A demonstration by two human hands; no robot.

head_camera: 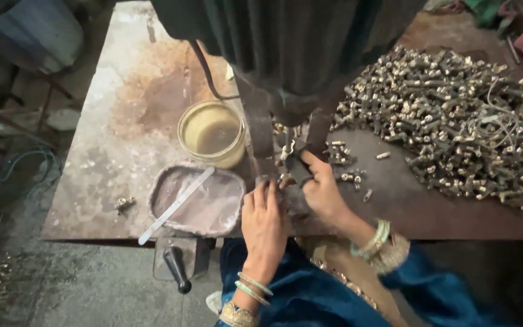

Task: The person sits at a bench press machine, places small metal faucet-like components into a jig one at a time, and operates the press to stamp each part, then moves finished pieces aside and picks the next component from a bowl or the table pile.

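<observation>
The left hand (263, 223) lies palm down at the near edge of the table (110, 151), its fingers (260, 192) pressed together and pointing at the foot of the machine (292, 54); the tips touch a small brass part (284, 179) there, but whether they pinch it cannot be told. The right hand (322, 189) comes in from the other side, its fingers curled close together around the same spot, the thumb and forefinger reaching up toward the part that sits under the spindle (288, 142); the grip itself is hidden by the knuckles. The two hands are just beside each other, nearly touching. Both wrists carry green bangles (375, 238), and blue sleeves with gold trim run back toward the camera. Just right of the hands a few loose brass parts lie scattered on the dark table top, and farther right, well apart, a big pile (449, 121) of the same brass parts spreads over the table, with a loop of thin wire on it. Left of the hands sits a dented metal tray (228, 209) holding greyish liquid, with a flat metal strip (177, 204) lying slantwise across it. Behind the tray stands a round yellow tub (212, 134) of murky liquid. One stray brass part (124, 204) lies near the left edge of the table. Below the table edge a black handle (177, 269) sticks out.
</observation>
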